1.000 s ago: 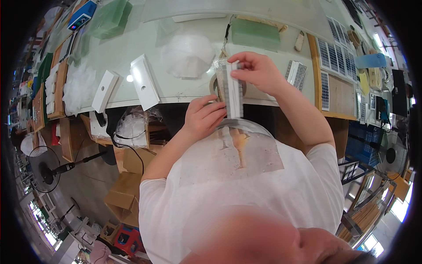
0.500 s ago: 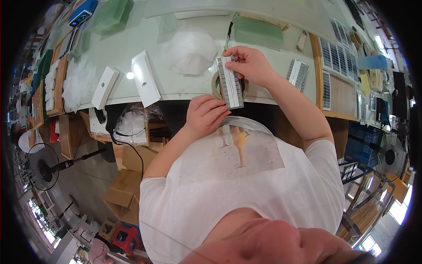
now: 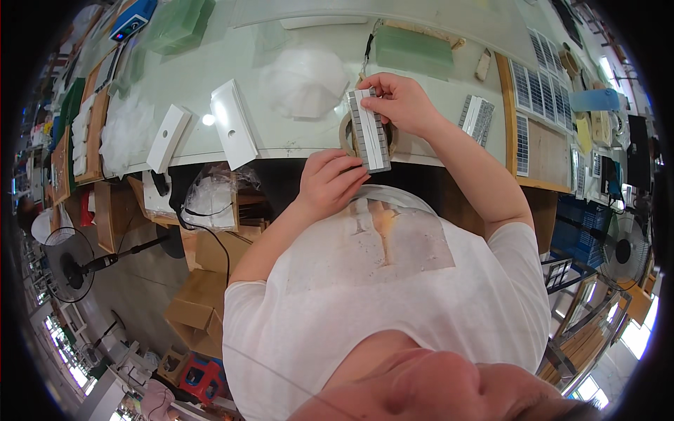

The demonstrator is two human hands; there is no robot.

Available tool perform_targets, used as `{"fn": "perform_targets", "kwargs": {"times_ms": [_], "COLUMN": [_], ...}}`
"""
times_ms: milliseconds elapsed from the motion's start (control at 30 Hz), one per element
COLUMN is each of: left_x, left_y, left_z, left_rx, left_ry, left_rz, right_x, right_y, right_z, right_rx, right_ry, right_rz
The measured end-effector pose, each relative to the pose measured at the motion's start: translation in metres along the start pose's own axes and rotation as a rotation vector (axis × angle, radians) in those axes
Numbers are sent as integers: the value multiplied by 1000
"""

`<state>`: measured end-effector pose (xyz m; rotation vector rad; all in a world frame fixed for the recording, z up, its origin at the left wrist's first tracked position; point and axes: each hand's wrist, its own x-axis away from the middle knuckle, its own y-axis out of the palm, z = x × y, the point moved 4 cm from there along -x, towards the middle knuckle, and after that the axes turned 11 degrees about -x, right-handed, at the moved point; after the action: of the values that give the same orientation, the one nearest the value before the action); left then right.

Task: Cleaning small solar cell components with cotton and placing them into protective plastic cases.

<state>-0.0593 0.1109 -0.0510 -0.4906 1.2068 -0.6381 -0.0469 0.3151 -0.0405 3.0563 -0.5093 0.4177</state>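
Note:
Both hands hold a narrow grey block (image 3: pixel 371 138) with a ribbed, segmented edge and a white strip down its middle. My right hand (image 3: pixel 397 104) pinches its far end between thumb and fingers. At the near end, the fingers of my left hand (image 3: pixel 333 179) close on the block's left side. Behind the block, a tan roll of tape (image 3: pixel 345 133) lies on the table edge, partly covered. A similar grey-and-white block (image 3: pixel 477 119) lies on the table to the right of my right hand.
Two white rectangular pieces with holes, one smaller (image 3: pixel 168 137) and one larger (image 3: pixel 234 126), lie left. A pile of thin white sheets (image 3: pixel 303 83) sits mid-table. Behind are a green translucent block (image 3: pixel 414 52) and, at right, a wooden-edged tray of dark panels (image 3: pixel 537 88).
The block and both hands have barely shifted; the grip is the same. Nothing else has visibly moved.

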Motion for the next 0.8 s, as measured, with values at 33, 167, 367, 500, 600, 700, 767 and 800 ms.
{"fn": "perform_targets", "kwargs": {"times_ms": [33,167,367,500,600,700,767,800], "left_x": [0,-2,-2,0,-1,-1,-1,-1], "left_y": [0,-1,-2,-2,-2,-2,-2,-2], "left_z": [0,-1,-1,0,-1,-1,-1,-1], "left_rx": [3,7,15,9,12,13,14,13], "left_ry": [0,7,7,12,11,8,9,9], "left_rz": [1,0,-3,1,0,-5,-3,-3], "right_x": [0,2,2,2,4,5,5,6], "right_y": [0,1,-27,-28,-22,-18,-18,-17], "right_z": [0,-4,-7,1,5,6,5,5], "right_rx": [0,14,389,453,456,508,505,504], "right_ry": [-1,-21,-329,-347,-372,-431,-419,-405], "right_rz": [1,17,236,149,130,123,122,122]}}
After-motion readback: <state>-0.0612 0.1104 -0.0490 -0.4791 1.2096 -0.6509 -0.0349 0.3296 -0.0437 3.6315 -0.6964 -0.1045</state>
